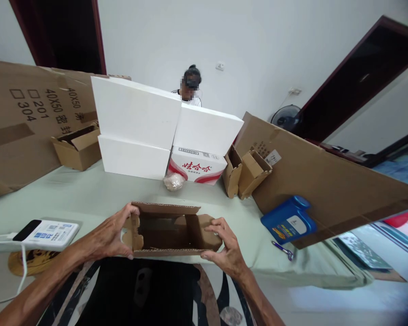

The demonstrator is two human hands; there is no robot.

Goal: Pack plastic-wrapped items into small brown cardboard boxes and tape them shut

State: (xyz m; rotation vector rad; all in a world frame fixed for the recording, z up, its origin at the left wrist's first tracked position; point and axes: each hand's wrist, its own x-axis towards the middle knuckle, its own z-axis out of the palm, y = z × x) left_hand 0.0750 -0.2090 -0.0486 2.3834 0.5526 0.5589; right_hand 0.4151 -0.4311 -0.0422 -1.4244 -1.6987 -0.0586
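A small open cardboard box (166, 231) sits at the near edge of the table (88, 194), its opening facing up. My left hand (114, 233) grips its left end, fingers wrapped over the side flap. My right hand (226, 246) holds its right end, thumb under and fingers curled over the top edge. The box looks empty inside.
White foam boxes (136, 117) and a red-and-white printed carton (193, 167) stand behind, with a person beyond them. Small cardboard boxes lie at left (78, 147) and right (246, 174). A blue bottle (289, 219), a purple pen (283, 249), a white power bank (47, 234) and a large cardboard sheet (326, 181) surround.
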